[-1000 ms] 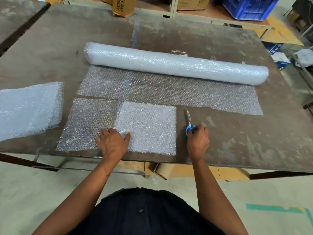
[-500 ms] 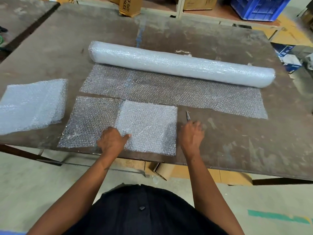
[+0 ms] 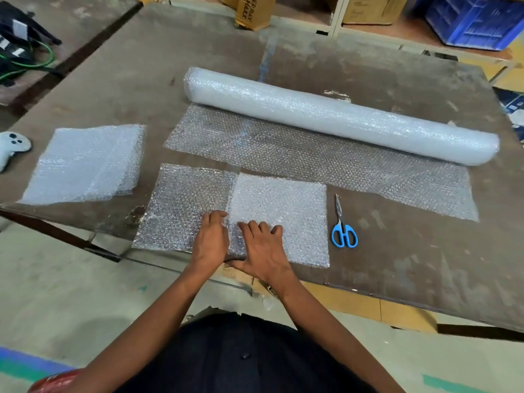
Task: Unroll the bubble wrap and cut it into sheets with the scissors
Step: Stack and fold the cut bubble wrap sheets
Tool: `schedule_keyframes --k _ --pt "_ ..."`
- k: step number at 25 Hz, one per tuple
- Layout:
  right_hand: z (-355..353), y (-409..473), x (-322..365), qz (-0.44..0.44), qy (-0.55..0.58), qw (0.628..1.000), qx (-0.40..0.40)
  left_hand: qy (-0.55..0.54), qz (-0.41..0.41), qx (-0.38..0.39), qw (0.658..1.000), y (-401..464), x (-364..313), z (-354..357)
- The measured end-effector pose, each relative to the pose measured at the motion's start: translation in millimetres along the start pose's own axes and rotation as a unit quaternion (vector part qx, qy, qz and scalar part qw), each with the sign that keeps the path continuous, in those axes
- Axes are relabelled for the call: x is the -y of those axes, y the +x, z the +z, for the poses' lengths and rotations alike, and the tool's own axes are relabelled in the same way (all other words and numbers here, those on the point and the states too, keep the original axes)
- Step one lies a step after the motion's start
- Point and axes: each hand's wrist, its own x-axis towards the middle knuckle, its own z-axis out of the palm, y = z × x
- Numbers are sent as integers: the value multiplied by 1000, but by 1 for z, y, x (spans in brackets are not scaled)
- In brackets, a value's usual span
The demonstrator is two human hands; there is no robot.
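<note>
Both hands are down on the cut bubble wrap piece (image 3: 195,211) at the near edge of the table (image 3: 397,265). The left hand (image 3: 211,239) has its fingers bent and looks like it's gripping the sheet's edge right at the fold line, though I can't fully tell if it's a pinch or just pressing. The right hand (image 3: 262,251) lies flat beside it, fingers spread, thumb stretched along the table edge, pressing on the doubled-over part (image 3: 289,211), which looks whiter than the single layer to its left.

The scissors (image 3: 342,226) lie just right of that folded bit, blue handles toward the person, blades closed and pointing away, nobody touching them. Behind all that sits the bubble wrap roll (image 3: 340,114), lying diagonally, with an unrolled strip (image 3: 326,165) spread toward the person. A stack of cut sheets (image 3: 88,163) sits off to the left, and a white game-controller-looking thing (image 3: 11,147) is at the table's left edge.

The table is a dark, scuffed board, pretty worn. The floor is grey concrete with some tape marks. At the back there's a cardboard box (image 3: 255,9) standing at the far edge and a blue plastic crate (image 3: 476,21) on the right; can't see inside either.
</note>
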Motion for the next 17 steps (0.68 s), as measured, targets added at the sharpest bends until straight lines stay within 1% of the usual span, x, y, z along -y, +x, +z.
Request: schedule_keyframes --k 2,4,6,8,10,12,13,15,17 --pt "-1 -3 1 -4 -25 1000 9 -40 31 -14 999 -1 20 -2" --pt "-4 -5 5 -8 -30 999 18 -68 45 -22 996 -3 41 -4" --pt "-4 -9 8 -11 -25 1000 12 -75 68 -24 995 -3 55 -5" --pt "-4 -15 12 -13 -8 1000 3 -37 104 -22 994 0 63 -3" --pt "-6 -21 13 -4 26 1000 -10 31 129 -26 991 6 66 0" --pt "-12 -24 16 43 115 991 -45 72 131 -22 989 14 67 1" --pt "-17 -24 17 93 185 975 -74 80 132 -15 988 18 66 1" --pt "-27 -23 20 215 307 916 -146 63 125 11 990 26 61 -2" --pt "-36 -18 22 291 352 862 -218 14 104 43 994 27 52 -7"
